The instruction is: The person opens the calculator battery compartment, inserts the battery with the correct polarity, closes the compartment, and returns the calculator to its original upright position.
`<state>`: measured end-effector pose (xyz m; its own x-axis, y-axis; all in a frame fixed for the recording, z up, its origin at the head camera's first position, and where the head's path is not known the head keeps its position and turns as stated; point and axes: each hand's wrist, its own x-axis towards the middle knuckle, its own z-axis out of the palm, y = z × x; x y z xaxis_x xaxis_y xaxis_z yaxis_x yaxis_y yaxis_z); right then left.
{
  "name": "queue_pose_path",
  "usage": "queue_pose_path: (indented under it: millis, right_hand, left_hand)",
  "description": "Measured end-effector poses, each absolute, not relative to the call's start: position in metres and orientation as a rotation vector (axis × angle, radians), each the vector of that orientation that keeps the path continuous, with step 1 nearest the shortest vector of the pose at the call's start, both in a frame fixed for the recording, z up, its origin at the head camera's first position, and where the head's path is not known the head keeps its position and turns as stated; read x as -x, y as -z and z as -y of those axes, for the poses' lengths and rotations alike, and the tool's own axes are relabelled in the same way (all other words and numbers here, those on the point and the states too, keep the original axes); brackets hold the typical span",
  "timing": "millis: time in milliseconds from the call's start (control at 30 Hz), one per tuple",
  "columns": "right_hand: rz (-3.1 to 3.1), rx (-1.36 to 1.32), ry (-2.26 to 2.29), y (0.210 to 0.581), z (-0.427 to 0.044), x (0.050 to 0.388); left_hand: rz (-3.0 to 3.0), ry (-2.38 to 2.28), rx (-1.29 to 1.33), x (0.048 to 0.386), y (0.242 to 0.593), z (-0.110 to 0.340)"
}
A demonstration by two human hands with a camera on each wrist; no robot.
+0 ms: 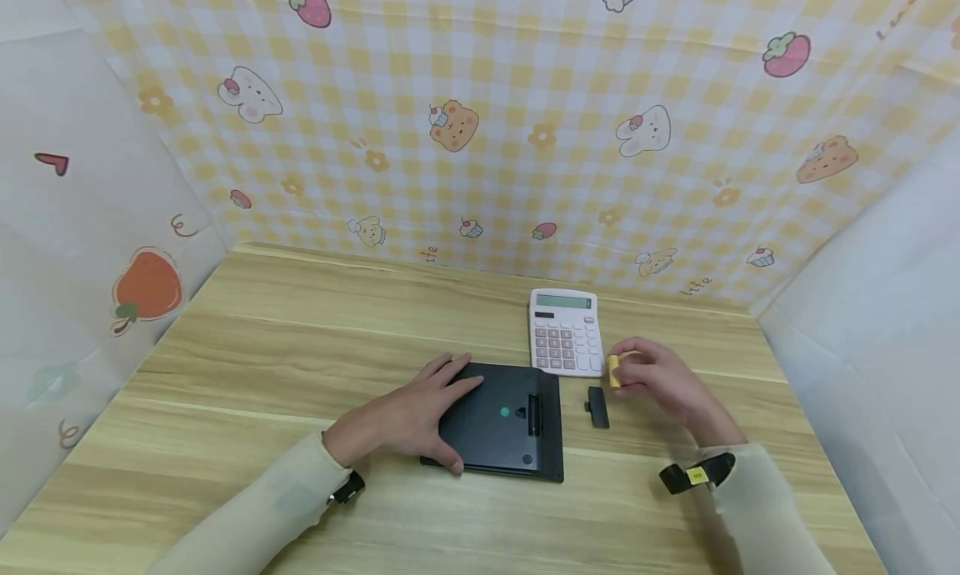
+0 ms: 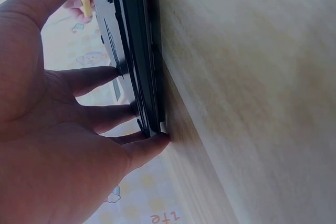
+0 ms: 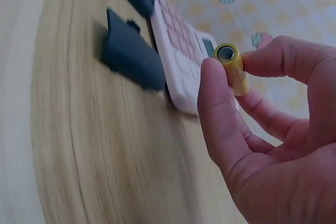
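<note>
A black flat device (image 1: 487,429) lies back side up, with a dark battery slot (image 1: 534,415) near its right side. Over its left part my left hand (image 1: 412,412) is spread, fingers fairly straight; the thumb touches near the front edge and fingertips (image 2: 126,109) rest along it. My right hand (image 1: 660,381) pinches a yellow battery (image 3: 236,72) between thumb and fingers, above the table to the right of the device. The battery's round end faces the right wrist camera. Between the right hand and the device lies a small black battery cover (image 1: 597,407).
A white calculator (image 1: 566,333) lies face up behind the device and cover, close to the right hand. The wooden table (image 1: 300,333) meets a yellow checked cloth (image 1: 495,175) at the back. White cloth hangs at the left (image 1: 67,225) and right.
</note>
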<state>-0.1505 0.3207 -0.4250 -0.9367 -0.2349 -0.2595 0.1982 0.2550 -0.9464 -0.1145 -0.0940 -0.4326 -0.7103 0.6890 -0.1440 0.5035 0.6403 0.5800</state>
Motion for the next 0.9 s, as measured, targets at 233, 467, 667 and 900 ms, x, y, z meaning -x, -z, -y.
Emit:
queue_pose_path:
  millis: [233,467,667,900]
  right_hand:
    - [-2.185,0.101,1.686,0.420,-0.301,0.145]
    - [-2.174,0.168,1.681,0.420,-0.280,0.139]
    - [-2.189,0.212,1.667,0.422,-0.260,0.133]
    - [-2.222,0.191,1.642,0.422,-0.240,0.127]
  left_hand:
    - [-2.505,-0.726,-0.946,0.115,0.432,0.094]
    - [-2.506,-0.724,-0.940,0.115,0.432,0.094]
    - [-2.500,-0.730,-0.926,0.115,0.432,0.094]
    - [-2.495,-0.740,-0.922,0.116,0.434,0.094]
